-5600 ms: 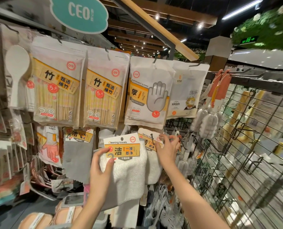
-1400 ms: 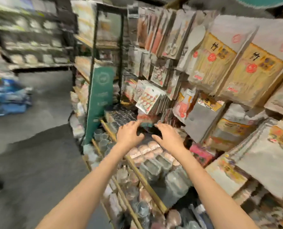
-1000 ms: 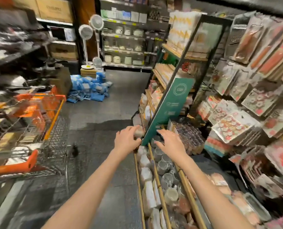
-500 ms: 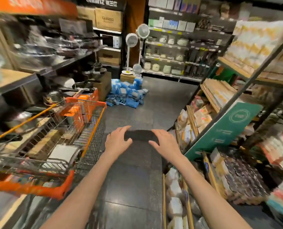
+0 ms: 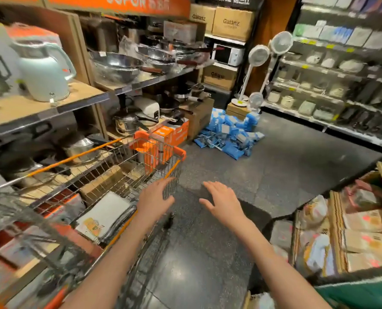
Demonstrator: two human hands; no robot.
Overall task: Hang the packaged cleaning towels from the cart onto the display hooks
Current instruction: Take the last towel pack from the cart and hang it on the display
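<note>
A wire shopping cart (image 5: 173,166) with orange trim stands at the left. A stack of packaged cleaning towels (image 5: 103,216), white with a yellow label, lies flat inside it. My left hand (image 5: 155,200) hovers with straight fingers over the cart's right rim, just right of the towels. My right hand (image 5: 222,202) is spread open above the dark floor, holding nothing. The display hooks are out of view.
Shelves with kettles (image 5: 40,68), woks (image 5: 116,65) and pots line the left. A pile of blue packets (image 5: 230,134) and standing fans (image 5: 258,56) sit on the floor ahead. A low display of packaged goods (image 5: 361,233) borders the right. Dark floor (image 5: 297,166) lies between.
My view has swung left from the hook display to the aisle and cart. Both empty hands came along, and the left one now reaches over the cart's rim.
</note>
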